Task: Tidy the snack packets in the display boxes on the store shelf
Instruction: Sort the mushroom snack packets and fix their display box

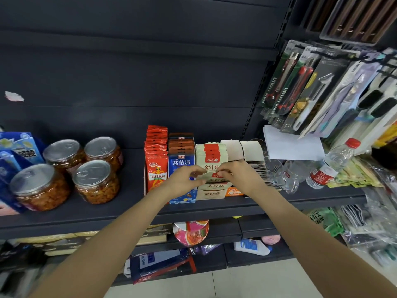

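Observation:
Three display boxes stand side by side on the dark shelf [129, 211]: red-orange packets [156, 160] on the left, a blue box of packets [181, 162] in the middle, and a cream box [211, 193] of cream-and-red packets [209, 157] on the right. My left hand [185, 179] and my right hand [237, 174] meet at the front of the cream row. Each pinches a side of the front cream packet [211, 178], which stands lower than the rest. Opened cardboard flaps [240, 150] rise behind my right hand.
Several clear jars with metal lids [94, 181] stand at the left. Plastic water bottles [330, 166] stand and lie at the right, under hanging utility knives [285, 82] and peelers. Blue cartons [15, 155] fill the far left. A lower shelf holds more goods.

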The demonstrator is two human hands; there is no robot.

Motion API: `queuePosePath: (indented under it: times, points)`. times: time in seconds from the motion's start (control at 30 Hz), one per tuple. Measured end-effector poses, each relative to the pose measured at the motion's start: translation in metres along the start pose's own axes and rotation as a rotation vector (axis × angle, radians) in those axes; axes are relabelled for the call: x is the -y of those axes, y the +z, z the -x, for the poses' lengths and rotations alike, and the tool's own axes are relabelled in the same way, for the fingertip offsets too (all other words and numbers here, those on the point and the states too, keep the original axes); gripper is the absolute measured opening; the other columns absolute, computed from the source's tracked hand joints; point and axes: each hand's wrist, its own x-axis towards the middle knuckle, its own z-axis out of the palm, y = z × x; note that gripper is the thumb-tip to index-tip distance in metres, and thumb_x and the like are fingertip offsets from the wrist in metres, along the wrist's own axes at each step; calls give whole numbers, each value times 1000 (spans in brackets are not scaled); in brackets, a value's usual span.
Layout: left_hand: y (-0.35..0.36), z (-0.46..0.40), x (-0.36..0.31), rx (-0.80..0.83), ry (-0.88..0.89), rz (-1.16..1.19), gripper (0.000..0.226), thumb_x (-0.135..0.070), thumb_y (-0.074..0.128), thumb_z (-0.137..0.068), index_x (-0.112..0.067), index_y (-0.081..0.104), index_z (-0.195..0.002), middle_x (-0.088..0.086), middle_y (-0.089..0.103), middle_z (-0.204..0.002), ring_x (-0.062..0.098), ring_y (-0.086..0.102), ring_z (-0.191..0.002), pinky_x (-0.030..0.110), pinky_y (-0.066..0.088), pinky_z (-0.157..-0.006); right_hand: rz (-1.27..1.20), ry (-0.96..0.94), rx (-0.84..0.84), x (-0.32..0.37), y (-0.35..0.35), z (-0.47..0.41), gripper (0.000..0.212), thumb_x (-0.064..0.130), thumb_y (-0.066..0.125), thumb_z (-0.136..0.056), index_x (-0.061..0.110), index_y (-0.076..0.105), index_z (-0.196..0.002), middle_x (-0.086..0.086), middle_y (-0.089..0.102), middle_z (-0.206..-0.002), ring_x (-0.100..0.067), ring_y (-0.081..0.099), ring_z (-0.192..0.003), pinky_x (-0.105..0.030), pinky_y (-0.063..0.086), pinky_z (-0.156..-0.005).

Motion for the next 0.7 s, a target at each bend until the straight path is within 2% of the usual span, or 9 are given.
queuePosePath:
  times: [0.13,0.3,0.5,0.57,0.63,0.7]
  points:
    - [3,-1,5,10,10,28,27,-19,59,-92,-15,62,-118,0,63,-120,13,55,-113,27,47,-94,-83,-29,-39,-11,5,13,27,29,53,-95,19,67,-116,0,67,-114,-17,60,-100,-34,51,-84]
    - [3,-2,6,22,14,27,26,-19,57,-93,-14,62,-118,0,63,-119,12,56,-112,24,48,-90,35,-92,-44,-15,18,19,31,28,48,-98,22,60,-126,-1,64,-121,-19,56,-110,-38,50,-87]
    - [2,-1,6,70,-20,28,31,-19,56,-94,-14,59,-124,0,59,-126,13,52,-119,22,50,-85,-207,80,15,-15,19,10,28,32,47,-97,23,68,-114,-3,71,-106,-19,64,-91,-41,53,-79]
    - [2,-1,6,69,-28,33,31,-19,56,-94,-14,59,-124,1,58,-127,13,52,-119,24,50,-86,-250,111,26,-16,16,9,28,32,48,-97,22,70,-111,-4,71,-103,-22,65,-90,-43,53,-79]
    - [2,-1,6,71,-29,25,31,-20,56,-94,-15,59,-124,0,58,-127,13,52,-119,25,51,-88,-300,150,26,-17,17,7,27,32,51,-95,20,71,-107,-5,72,-98,-20,65,-85,-37,54,-76]
    - [2,-1,6,82,-26,15,30,-20,55,-94,-16,60,-124,0,58,-128,13,52,-120,25,50,-90,-307,157,57,-16,19,6,28,31,54,-94,13,74,-102,-3,71,-87,-12,60,-68,-22,47,-61]
